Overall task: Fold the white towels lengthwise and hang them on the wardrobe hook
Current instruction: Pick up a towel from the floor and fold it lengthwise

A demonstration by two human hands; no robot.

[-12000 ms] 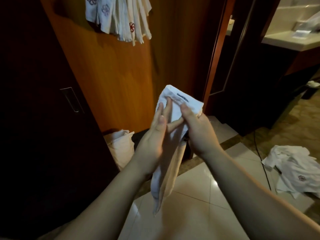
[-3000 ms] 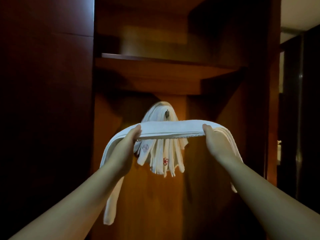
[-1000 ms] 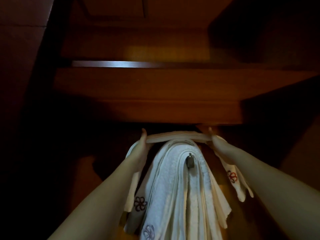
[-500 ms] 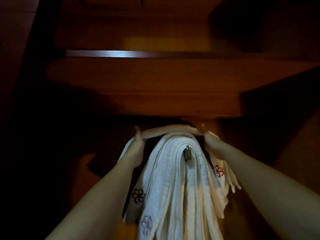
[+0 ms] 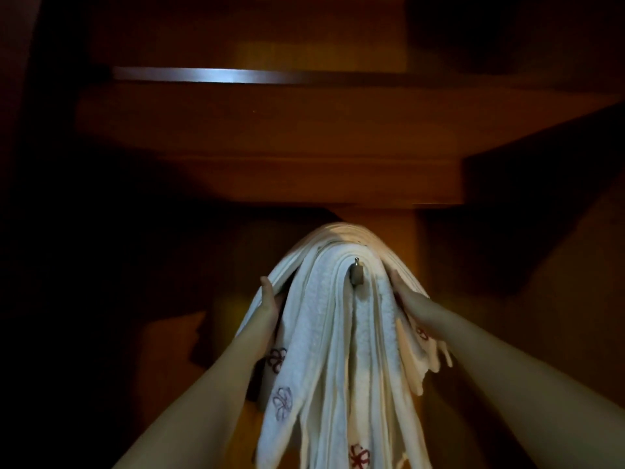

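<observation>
Both ends of the folded white towel (image 5: 338, 233) have been drawn down over the small metal wardrobe hook (image 5: 356, 274), atop the hanging white towels (image 5: 324, 367). It is gripped by the left hand (image 5: 269, 301) and right hand (image 5: 411, 299), fingers clamped on its sides, so release is judged next.

Layout before me: a small metal hook (image 5: 356, 274) on the wooden wardrobe back panel (image 5: 378, 225), below a wooden shelf (image 5: 270, 143). Folded white towels (image 5: 334, 350) drape over the hook. My left hand (image 5: 269, 301) lies at their left side, my right hand (image 5: 411, 301) at their right.
</observation>
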